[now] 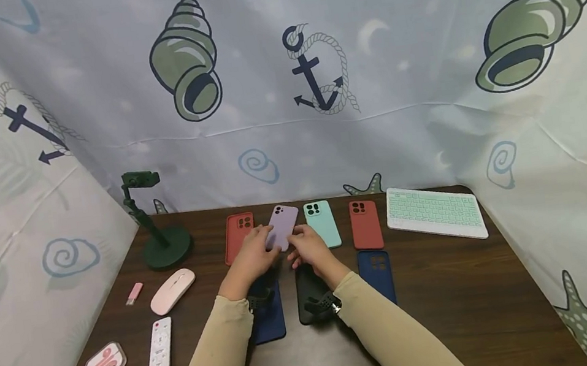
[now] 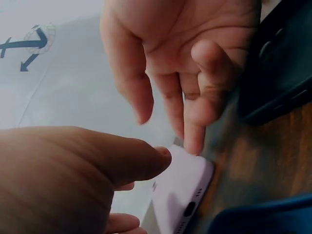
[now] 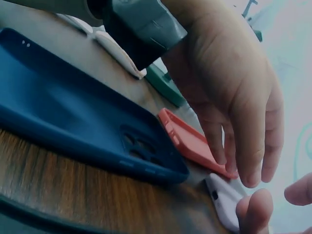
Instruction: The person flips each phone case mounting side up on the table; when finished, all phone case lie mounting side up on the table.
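Observation:
A light purple phone case (image 1: 286, 221) lies at the back middle of the table, its cut-out lower edge showing in the left wrist view. My left hand (image 1: 251, 253) is at its left side, thumb (image 2: 141, 158) stretched out beside it. On the other side, fingertips of my right hand (image 1: 310, 247) touch or nearly touch its near end; the fingers are loosely bent. Neither hand visibly grips it. A red case (image 1: 234, 237) is left of the purple one, a mint case (image 1: 322, 225) right. Under my wrists lie a blue case (image 3: 73, 97) and a black case (image 1: 305, 293).
Another red case (image 1: 366, 226) and a blue case (image 1: 376, 274) lie to the right, with a white keyboard (image 1: 434, 214) beyond. On the left are a green stand (image 1: 168, 247), mouse (image 1: 172, 291), pink USB stick (image 1: 134, 293), white remote (image 1: 158, 358) and boxed earphones (image 1: 106, 363).

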The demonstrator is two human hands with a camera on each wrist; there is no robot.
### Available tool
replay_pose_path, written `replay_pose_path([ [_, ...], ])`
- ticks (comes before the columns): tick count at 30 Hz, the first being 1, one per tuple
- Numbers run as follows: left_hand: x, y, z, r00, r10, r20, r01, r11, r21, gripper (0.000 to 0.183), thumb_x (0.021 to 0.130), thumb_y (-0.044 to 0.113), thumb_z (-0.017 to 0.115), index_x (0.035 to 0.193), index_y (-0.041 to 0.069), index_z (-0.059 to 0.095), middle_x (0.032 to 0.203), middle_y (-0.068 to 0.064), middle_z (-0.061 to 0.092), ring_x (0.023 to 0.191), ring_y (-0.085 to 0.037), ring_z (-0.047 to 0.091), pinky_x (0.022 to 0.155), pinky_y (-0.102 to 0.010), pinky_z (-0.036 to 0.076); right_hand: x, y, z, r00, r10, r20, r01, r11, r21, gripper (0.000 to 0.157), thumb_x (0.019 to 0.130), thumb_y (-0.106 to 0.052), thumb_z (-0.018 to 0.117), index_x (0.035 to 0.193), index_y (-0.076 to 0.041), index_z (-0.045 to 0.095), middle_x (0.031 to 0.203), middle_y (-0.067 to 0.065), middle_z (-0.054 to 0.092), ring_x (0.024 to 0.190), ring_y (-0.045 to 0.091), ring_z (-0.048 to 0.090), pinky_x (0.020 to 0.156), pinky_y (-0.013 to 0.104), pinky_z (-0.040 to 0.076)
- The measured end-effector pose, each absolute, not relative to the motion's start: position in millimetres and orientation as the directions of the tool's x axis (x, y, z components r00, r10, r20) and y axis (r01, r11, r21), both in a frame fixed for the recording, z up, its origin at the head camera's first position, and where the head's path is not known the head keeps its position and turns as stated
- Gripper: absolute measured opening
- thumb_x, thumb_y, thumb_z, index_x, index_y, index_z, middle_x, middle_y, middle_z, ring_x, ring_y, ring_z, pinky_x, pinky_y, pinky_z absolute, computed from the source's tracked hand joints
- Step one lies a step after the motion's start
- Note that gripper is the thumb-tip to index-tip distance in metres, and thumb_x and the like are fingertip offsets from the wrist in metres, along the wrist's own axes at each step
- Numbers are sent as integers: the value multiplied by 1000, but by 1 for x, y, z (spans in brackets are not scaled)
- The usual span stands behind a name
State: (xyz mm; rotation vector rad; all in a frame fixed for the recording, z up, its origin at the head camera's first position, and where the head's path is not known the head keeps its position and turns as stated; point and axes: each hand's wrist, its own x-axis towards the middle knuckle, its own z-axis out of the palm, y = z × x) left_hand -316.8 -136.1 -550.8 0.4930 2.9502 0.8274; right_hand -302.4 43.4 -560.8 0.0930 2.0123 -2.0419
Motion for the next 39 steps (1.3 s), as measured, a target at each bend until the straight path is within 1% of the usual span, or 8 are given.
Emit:
replay_pose_path([
  [7,-317,-128,-558,-943,332,25,303,827,474,67,95,30,70,151,4,44,154,-32,40,143,-49,39,115,-60,35,-304,46,-571,-954,-168,-246,243,42,-969,61,104,-21,54,157,-2,31,129,20,62,85,38,72,59,36,59],
  [14,-316,-128,-560,-943,333,25,308,837,452,65,94,30,71,149,5,48,153,-31,42,140,-49,41,113,-59,37,-305,46,-580,-960,-194,-204,200,39,-979,58,103,-18,55,156,-4,35,129,19,62,83,36,72,54,32,57],
  [18,-316,-128,-560,-943,332,22,305,834,460,63,93,30,71,147,5,49,153,-31,41,140,-49,40,112,-59,38,-303,47,-580,-964,-198,-179,176,33,-984,59,102,-17,55,156,-5,35,129,20,62,86,39,71,51,30,55],
  [23,-315,-128,-561,-943,333,21,305,834,461,62,94,31,71,146,5,50,153,-32,41,139,-49,40,111,-59,39,-303,48,-580,-964,-204,-170,170,15,-985,59,102,-16,56,157,-11,35,126,17,62,90,43,70,51,31,55],
  [27,-314,-127,-562,-945,327,10,295,837,460,61,94,33,71,146,6,51,153,-31,41,139,-47,41,111,-58,39,-303,48,-580,-959,-219,-178,185,-12,-983,60,103,-16,55,158,-13,33,125,17,62,86,38,72,49,30,54],
  [31,-313,-126,-562,-945,326,18,297,837,460,59,95,33,70,145,5,52,151,-29,44,136,-46,44,111,-57,40,-305,49,-576,-955,-228,-189,216,-98,-971,57,104,-17,52,157,-9,33,131,25,58,73,26,72,43,25,48],
  [34,-313,-124,-560,-946,323,32,300,833,464,58,97,33,68,144,3,52,148,-27,47,133,-44,47,109,-56,41,-306,50,-570,-951,-233,-205,241,-141,-960,55,105,-18,51,157,-8,34,137,28,54,66,19,68,43,23,46],
  [39,-313,-123,-559,-952,301,45,282,817,503,56,99,38,65,139,2,53,135,-22,55,122,-38,53,101,-52,47,-306,52,-557,-955,-218,-199,214,-46,-976,53,104,-23,53,155,-13,40,124,23,59,64,16,63,45,23,45],
])
